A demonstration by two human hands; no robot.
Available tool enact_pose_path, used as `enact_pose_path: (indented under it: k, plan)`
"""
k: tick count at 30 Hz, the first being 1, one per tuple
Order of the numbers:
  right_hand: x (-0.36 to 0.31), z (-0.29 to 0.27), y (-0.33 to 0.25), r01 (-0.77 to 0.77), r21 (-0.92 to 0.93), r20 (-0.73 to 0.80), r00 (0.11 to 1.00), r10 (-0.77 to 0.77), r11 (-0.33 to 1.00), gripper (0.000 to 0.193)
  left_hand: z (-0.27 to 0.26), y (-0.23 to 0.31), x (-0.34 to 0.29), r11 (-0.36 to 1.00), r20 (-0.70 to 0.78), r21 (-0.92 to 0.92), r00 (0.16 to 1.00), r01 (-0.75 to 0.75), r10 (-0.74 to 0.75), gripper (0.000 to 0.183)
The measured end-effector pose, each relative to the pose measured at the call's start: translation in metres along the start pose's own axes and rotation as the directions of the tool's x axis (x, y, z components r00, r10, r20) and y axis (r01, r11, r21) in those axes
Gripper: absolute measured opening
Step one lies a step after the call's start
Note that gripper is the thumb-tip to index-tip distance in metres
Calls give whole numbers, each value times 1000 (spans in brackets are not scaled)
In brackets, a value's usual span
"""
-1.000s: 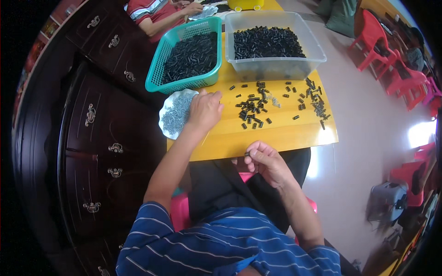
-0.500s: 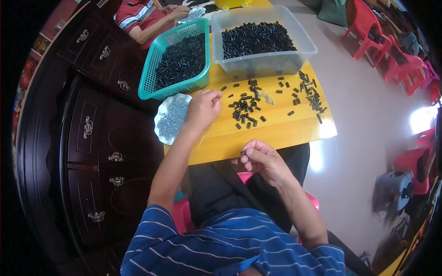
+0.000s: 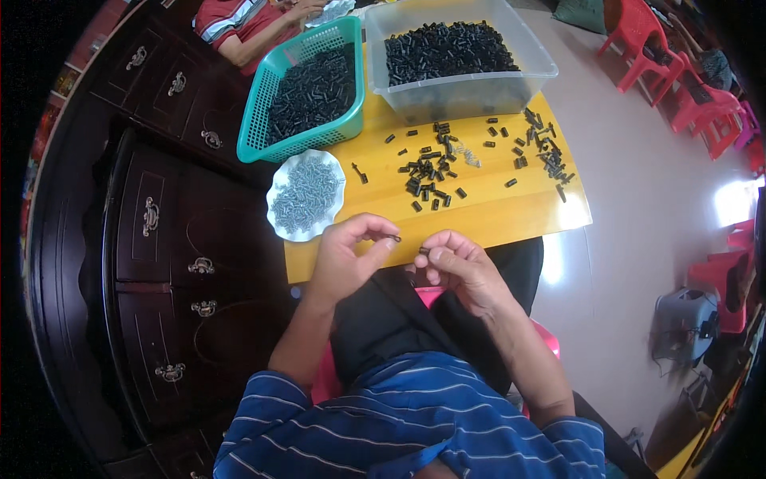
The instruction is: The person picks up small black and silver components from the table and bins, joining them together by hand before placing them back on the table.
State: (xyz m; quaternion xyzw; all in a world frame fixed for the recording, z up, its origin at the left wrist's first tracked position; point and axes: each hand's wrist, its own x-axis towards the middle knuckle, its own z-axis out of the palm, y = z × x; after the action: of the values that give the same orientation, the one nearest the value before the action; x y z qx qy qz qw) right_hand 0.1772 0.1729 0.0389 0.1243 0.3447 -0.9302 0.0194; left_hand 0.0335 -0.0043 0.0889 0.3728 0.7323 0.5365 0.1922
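Over the table's near edge my left hand (image 3: 343,259) pinches a small dark piece (image 3: 395,238) between thumb and fingertip; its exact kind is too small to tell. Just to its right, my right hand (image 3: 469,271) grips a short black cylinder (image 3: 424,251) by thumb and forefinger. The two pieces are close together but apart. Ahead of both hands lies a loose pile of short black cylinders (image 3: 427,185) on the yellow table (image 3: 375,203). A white scalloped dish (image 3: 274,214) full of small silvery metal parts (image 3: 305,191) stands beyond my left hand.
A teal basket (image 3: 254,132) and a clear plastic bin (image 3: 463,100) hold many black parts. Thin dark pieces (image 3: 550,152) lie at the table's right. One slim dark piece (image 3: 361,173) lies beside the dish. Across the table sits another person (image 3: 239,32). Dark drawers (image 3: 152,239) stand left.
My left hand has come back from the far side of the dish toward my right hand, now with a small dark piece. The right hand stays near the table edge, holding its cylinder.
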Motion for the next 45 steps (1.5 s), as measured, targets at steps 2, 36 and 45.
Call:
enact_pose_path:
  k: [2, 36, 45]
  plan:
    - [0, -2, 2, -3, -10, 8, 1000, 4, 1000, 14, 6, 1, -2, 1000, 1, -22, 1000, -18, 18, 16]
    - [1, 5, 4, 31, -3, -18, 999, -31, 1000, 12, 9, 11, 19, 962, 174, 158, 966, -222, 194, 23]
    - [2, -3, 3, 5, 48, -56, 998, -2, 999, 20, 23, 30, 15, 855, 191, 396, 941, -335, 280, 51]
